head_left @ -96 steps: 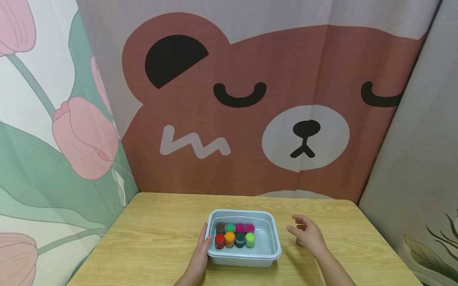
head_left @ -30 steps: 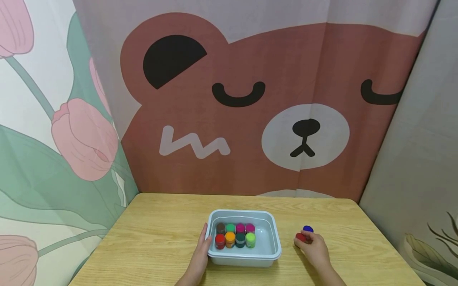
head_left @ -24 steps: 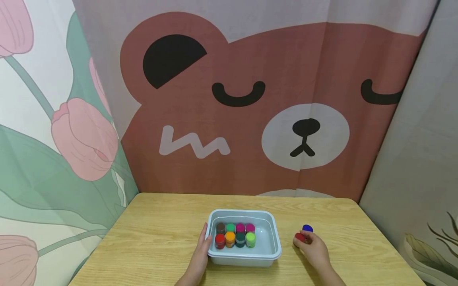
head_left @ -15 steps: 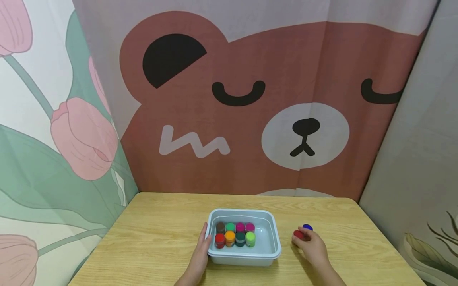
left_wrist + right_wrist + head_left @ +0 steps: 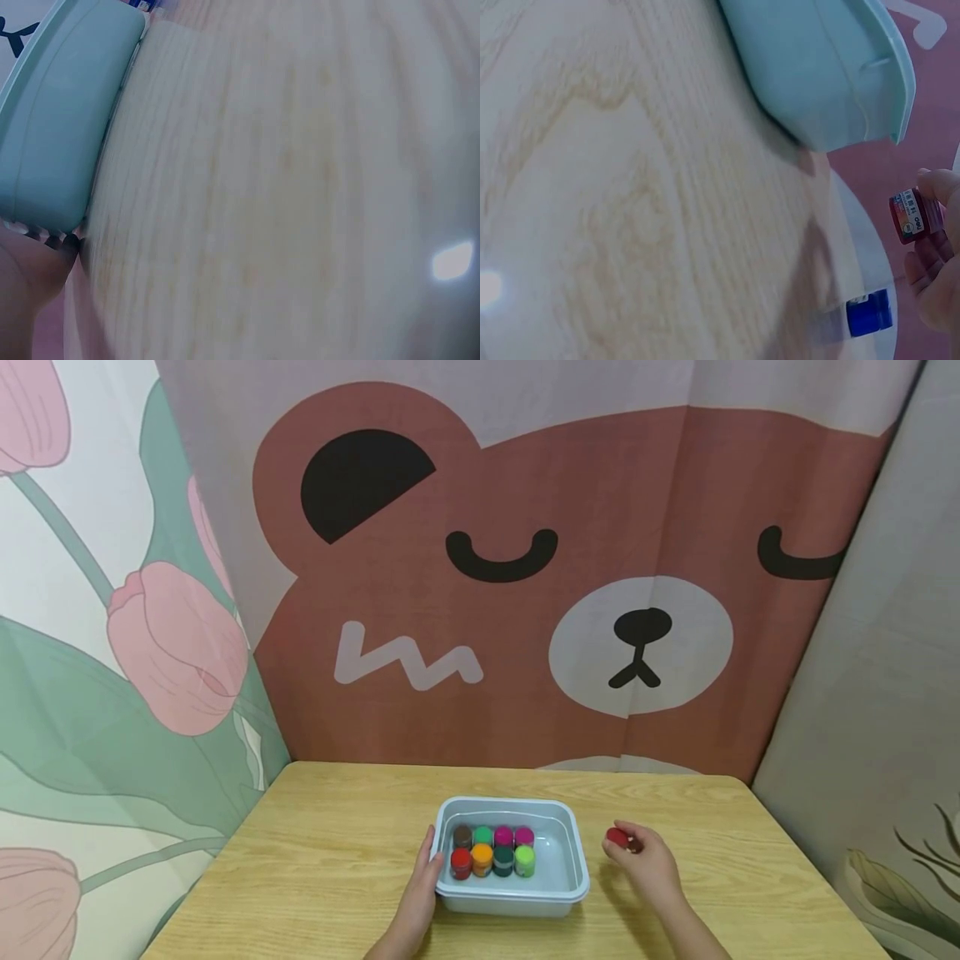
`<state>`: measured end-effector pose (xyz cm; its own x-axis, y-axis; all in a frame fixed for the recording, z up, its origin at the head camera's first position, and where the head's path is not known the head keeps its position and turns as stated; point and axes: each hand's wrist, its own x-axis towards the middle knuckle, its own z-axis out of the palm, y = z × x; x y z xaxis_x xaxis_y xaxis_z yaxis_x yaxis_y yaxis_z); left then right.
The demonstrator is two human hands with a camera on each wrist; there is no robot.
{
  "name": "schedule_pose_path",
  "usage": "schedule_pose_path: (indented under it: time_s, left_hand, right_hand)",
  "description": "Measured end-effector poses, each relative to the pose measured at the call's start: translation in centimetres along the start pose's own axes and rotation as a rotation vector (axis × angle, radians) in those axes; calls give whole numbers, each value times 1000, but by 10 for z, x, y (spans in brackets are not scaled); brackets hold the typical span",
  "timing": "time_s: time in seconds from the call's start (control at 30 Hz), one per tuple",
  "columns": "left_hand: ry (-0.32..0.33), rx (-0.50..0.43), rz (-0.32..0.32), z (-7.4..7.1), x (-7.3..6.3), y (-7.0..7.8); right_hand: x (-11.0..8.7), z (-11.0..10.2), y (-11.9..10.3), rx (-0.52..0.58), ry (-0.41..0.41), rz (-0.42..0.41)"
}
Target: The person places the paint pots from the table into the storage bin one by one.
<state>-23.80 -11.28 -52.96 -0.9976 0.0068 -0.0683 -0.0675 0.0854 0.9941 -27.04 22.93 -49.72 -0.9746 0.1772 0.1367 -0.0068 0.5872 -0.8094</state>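
Note:
My right hand (image 5: 647, 867) pinches a small paint jar with a dark red lid (image 5: 617, 837) between thumb and fingers, raised above the table right of the container. Its printed label shows in the right wrist view, on the red jar (image 5: 912, 216). With the thumb at the rim and fingers along the outer wall, my left hand (image 5: 415, 893) holds the left side of a pale blue plastic container (image 5: 510, 907). Inside stand several paint jars in two rows, among them a red one (image 5: 461, 862), an orange one (image 5: 482, 860) and a light green one (image 5: 525, 862).
A blue paint jar (image 5: 870, 312) stands on the table below the right hand; the hand hides it in the head view. The wooden table (image 5: 315, 860) reaches back to a hanging bear-print cloth (image 5: 510, 635). Floral cloth (image 5: 75, 693) hangs on the left.
My right hand, without a jar at first, reached the red jar beside the blue one, picked it up and carried it slightly left and up. The left hand stayed on the container.

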Motion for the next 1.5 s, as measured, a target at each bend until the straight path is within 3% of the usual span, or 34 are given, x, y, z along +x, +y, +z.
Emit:
schedule_pose_path:
  time_s: [0.83, 1.3, 1.5]
  left_hand:
    - [-7, 8, -16, 0, 0, 2]
    - [-5, 3, -32, 0, 1, 2]
    - [2, 1, 1, 1, 0, 1]
  right_hand:
    - [-1, 10, -55, 55, 4, -113]
    - [-6, 38, -79, 83, -87, -140]
    - [-10, 53, -86, 101, -140, -173]
